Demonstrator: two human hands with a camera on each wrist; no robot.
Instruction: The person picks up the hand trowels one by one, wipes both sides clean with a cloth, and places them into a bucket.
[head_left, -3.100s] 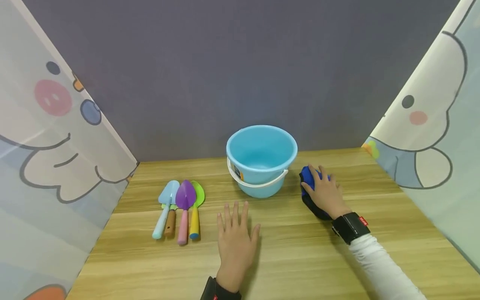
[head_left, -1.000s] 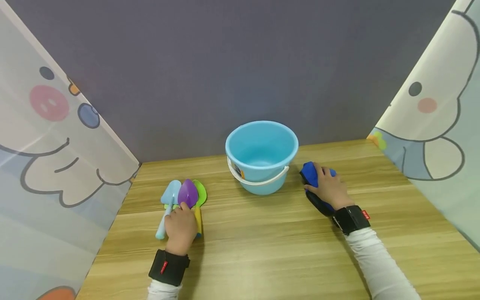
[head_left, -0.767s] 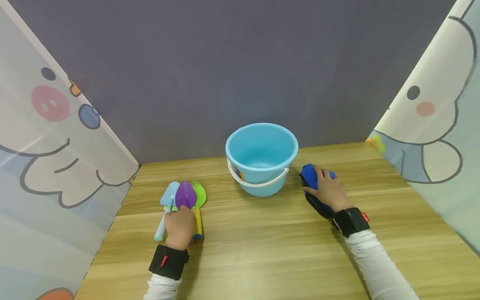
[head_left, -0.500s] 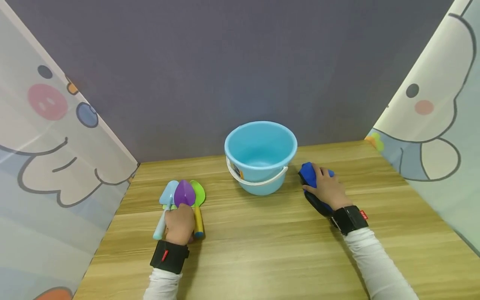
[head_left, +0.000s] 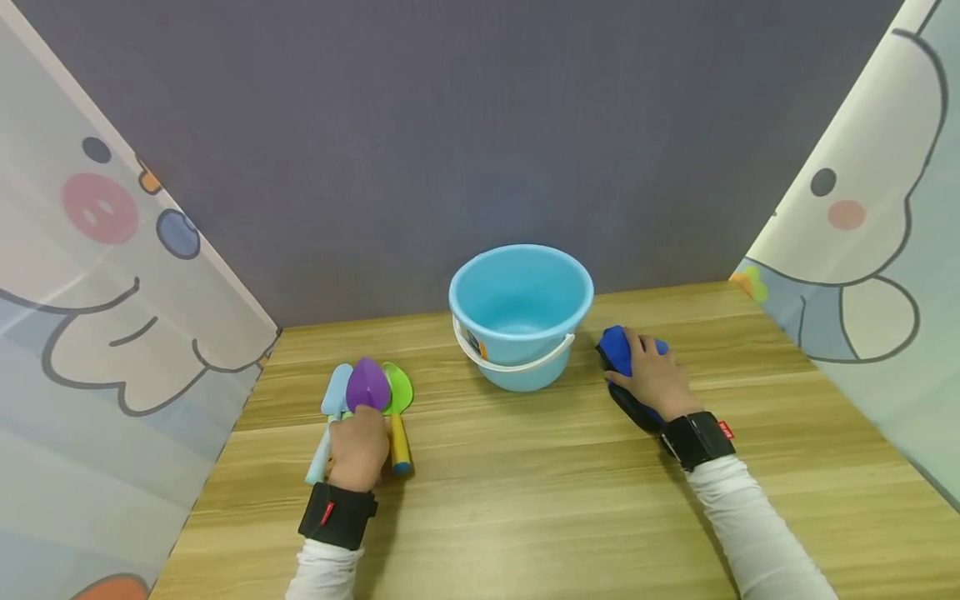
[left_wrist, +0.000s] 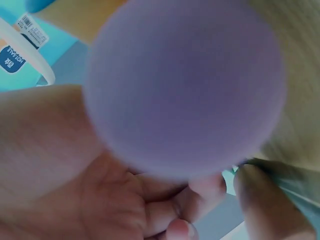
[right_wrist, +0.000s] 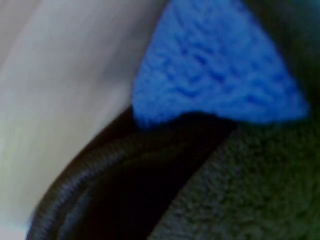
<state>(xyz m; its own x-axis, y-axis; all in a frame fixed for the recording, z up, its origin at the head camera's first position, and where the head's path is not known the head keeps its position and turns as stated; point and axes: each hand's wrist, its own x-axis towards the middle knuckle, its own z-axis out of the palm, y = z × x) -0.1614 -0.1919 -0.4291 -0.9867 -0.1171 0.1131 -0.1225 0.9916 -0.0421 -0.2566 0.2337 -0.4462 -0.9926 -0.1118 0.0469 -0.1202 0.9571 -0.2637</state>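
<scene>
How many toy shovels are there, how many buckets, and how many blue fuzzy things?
Small plastic toy shovels: 4 (light blue, purple, green, and one mostly hidden beneath them, seen only as a green edge)
Round light blue plastic bucket: 1
Blue and black fuzzy cloth item: 1
Total: 6

Staged tabletop booth, cartoon curtains (head_left: 112,275)

Light wood-grain laminate surface (head_left: 570,500), bounded at the back by a grey wall. Items lying directly on it: one light-blue round plastic bucket (head_left: 521,312) with white handle, centre rear; a blue-and-black fuzzy fabric item (head_left: 619,354), just right of the bucket; a light-blue plastic toy shovel (head_left: 330,417) and a green plastic toy shovel with yellow handle (head_left: 397,408), side by side, left of the bucket.
</scene>
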